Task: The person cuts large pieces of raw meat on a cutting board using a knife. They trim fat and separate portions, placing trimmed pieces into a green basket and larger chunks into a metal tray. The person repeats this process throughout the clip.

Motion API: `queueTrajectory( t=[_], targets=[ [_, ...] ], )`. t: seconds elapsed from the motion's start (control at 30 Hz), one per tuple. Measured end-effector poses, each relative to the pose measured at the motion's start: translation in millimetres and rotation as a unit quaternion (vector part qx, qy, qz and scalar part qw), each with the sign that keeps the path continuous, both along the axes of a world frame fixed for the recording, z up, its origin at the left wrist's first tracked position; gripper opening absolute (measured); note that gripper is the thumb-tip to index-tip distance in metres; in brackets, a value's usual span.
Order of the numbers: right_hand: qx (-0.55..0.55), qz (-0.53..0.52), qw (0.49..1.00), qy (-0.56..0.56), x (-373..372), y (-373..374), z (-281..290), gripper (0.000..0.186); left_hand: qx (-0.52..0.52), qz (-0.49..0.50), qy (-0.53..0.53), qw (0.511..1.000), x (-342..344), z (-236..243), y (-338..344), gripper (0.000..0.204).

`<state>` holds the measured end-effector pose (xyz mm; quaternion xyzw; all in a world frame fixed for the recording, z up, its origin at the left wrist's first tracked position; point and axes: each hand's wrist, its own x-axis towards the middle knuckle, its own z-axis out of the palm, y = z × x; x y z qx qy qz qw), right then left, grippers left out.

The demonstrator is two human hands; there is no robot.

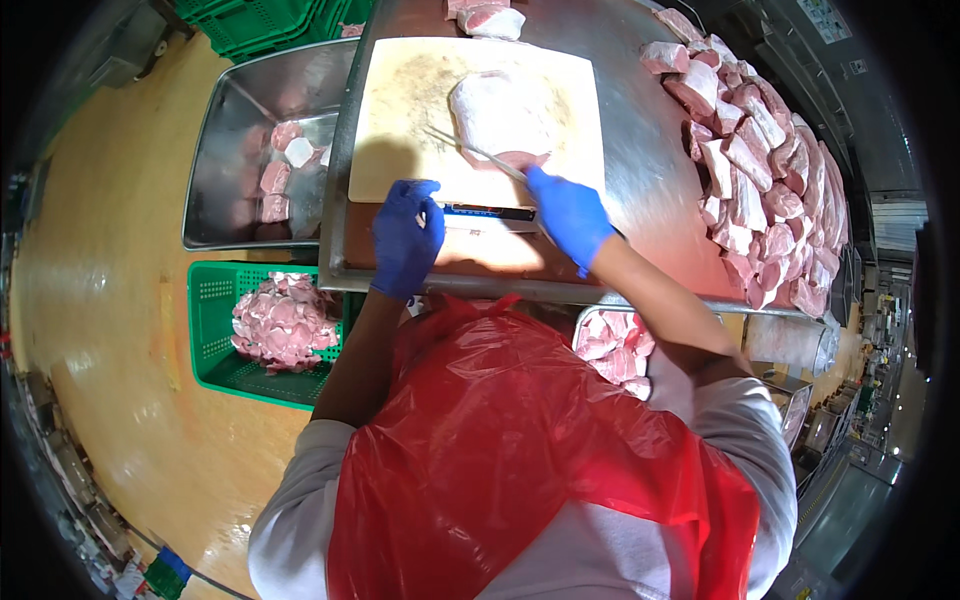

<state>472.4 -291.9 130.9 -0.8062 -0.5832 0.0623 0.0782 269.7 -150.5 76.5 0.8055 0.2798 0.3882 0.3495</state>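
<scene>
My right hand (575,215), in a blue glove, is closed round the handle of a knife (492,160). The thin blade points to the far left and crosses the near edge of a pale, fat-covered slab of meat (498,108). That slab lies on a white cutting board (400,90) with brownish stains. By the board's near left corner is my left hand (408,240), also gloved in blue. Its fingers are loosely bent, a gap shows between thumb and fingers, and I see nothing held in it.
The board rests on a steel table (640,130). Many meat pieces (765,165) are heaped at its right; more meat (490,22) lies beyond the board. At left are a steel tub (225,150) and a green crate (210,370) holding meat. A narrow blue-black strip (488,212) lies before the board.
</scene>
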Motion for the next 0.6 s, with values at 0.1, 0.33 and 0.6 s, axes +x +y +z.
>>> queueTrajectory(
  t=[0.1, 0.33, 0.6],
  targets=[
    [-0.105, 0.001, 0.994, -0.035, 39, -66, 0, 0.023, 0.058, 0.042, -0.005, 0.997, -5, 4, 16, 0.018],
    [-0.04, -0.01, 0.998, -0.055, 35, -74, 53, 0.017, 0.008, 0.034, -0.018, 0.999, 65, 24, -17, 0.017],
    [0.004, -0.027, 0.999, 0.03, -10, 12, 27, 0.018, 0.077, 0.052, -0.089, 0.992, 75, -16, 1, 0.017]
  ],
)
